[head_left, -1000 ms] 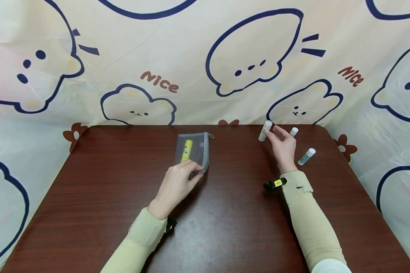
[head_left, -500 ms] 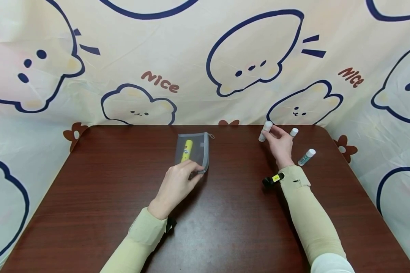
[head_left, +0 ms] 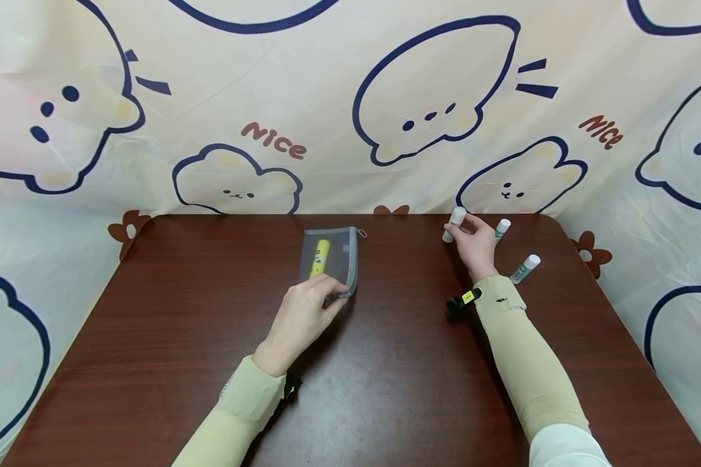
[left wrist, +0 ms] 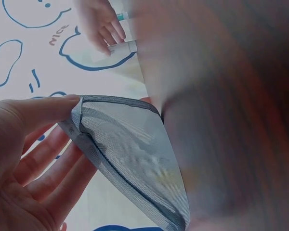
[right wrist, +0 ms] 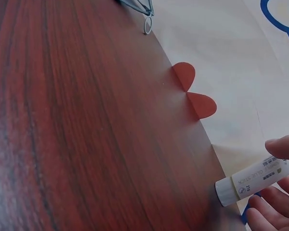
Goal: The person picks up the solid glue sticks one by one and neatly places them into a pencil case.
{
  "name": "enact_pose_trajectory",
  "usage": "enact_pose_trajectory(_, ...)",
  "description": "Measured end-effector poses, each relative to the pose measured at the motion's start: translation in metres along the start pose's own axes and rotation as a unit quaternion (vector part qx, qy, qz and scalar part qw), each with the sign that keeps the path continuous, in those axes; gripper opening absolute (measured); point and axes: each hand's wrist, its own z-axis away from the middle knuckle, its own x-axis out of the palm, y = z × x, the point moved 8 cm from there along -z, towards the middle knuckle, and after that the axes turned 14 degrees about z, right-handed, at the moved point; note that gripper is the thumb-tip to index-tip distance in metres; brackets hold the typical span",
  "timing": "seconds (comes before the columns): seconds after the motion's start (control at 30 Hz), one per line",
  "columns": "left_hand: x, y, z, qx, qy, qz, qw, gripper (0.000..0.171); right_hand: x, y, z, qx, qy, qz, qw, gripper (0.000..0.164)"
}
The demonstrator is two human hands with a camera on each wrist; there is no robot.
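My left hand (head_left: 306, 314) pinches the near edge of a grey mesh zip pouch (head_left: 350, 259) between thumb and fingers. In the left wrist view the pouch (left wrist: 130, 139) gapes at its zipped side, the thumb on one rim and fingers behind it. A yellow tube (head_left: 320, 257) shows through the mesh, its lower end hidden behind the hand. At the back right, my right hand (head_left: 476, 246) grips a white glue stick (head_left: 455, 224) that stands upright, slightly leaning in view. The right wrist view shows thumb and fingers round the glue stick (right wrist: 257, 180), its label readable.
Two more glue sticks with white caps and green labels stand right of the right hand: one behind it (head_left: 502, 228), another glue stick (head_left: 526, 268) nearer. A patterned curtain (head_left: 327, 97) hangs along the back edge of the brown table (head_left: 385, 363).
My right hand has moved slightly left and closed its thumb and fingers round the glue stick, uncovering more of the one behind. The left hand and pouch have stayed put.
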Motion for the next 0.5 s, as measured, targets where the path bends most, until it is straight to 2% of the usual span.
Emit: enact_pose_trajectory(0.5, -0.0008, 0.0003, -0.0013, -0.010, -0.007, 0.008, 0.9999, 0.019, 0.0013, 0.0060, -0.0041, 0.039, -0.002, 0.029, 0.999, 0.051)
